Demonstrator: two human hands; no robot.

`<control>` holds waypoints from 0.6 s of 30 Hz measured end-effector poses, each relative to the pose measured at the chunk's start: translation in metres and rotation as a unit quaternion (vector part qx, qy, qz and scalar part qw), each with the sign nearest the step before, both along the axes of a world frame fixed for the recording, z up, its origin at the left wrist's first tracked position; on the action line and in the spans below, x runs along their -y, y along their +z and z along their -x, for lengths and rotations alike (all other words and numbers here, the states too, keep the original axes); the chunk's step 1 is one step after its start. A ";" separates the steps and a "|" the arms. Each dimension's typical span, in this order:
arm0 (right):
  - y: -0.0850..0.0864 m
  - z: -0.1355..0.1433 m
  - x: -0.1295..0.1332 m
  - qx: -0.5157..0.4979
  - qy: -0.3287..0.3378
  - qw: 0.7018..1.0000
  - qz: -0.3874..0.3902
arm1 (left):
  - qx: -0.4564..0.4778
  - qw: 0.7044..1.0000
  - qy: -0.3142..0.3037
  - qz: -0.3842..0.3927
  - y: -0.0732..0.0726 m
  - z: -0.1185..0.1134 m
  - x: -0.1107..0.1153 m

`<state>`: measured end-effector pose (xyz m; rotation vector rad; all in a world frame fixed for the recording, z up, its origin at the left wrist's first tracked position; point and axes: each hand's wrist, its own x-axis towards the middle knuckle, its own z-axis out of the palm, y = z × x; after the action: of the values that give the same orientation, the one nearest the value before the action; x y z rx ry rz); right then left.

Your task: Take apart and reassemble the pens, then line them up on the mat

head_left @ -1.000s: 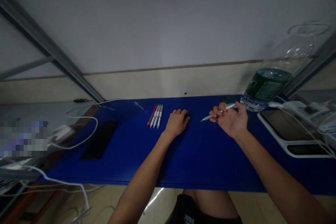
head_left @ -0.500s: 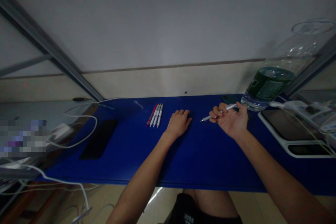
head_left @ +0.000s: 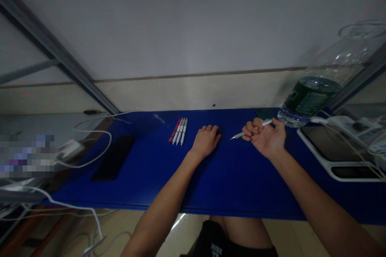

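Note:
My left hand [head_left: 206,141] rests palm down on the blue desk [head_left: 238,184], its fingers lying flat and nothing visible in it. To its left lie several white pens [head_left: 180,131] side by side, with a red pen [head_left: 175,131] along their left edge. My right hand [head_left: 267,138] is turned palm up, with its fingers curled round a white pen [head_left: 238,135]. The pen's tip points left, toward my left hand, and part of its barrel is hidden by the fingers.
A large water bottle [head_left: 312,98] stands at the back right, near a dark phone [head_left: 264,113]. A white scale [head_left: 334,148] and cables lie at the right. At the left are a black flat object [head_left: 113,158], a white charger [head_left: 71,150] and a grey metal frame [head_left: 81,82].
The fingers of my right hand have shifted slightly round the pen, covering more of its middle. My left hand has not visibly moved.

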<state>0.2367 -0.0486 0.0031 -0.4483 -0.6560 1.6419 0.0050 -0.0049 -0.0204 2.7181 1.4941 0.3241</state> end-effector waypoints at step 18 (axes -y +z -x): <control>0.000 0.000 0.001 -0.002 0.009 1.000 -0.011 | -0.010 1.000 0.003 0.002 0.001 -0.001 0.001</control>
<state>0.2364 -0.0494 0.0027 -0.4235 -0.6761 1.6497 0.0057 -0.0058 -0.0189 2.7218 1.5051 0.2951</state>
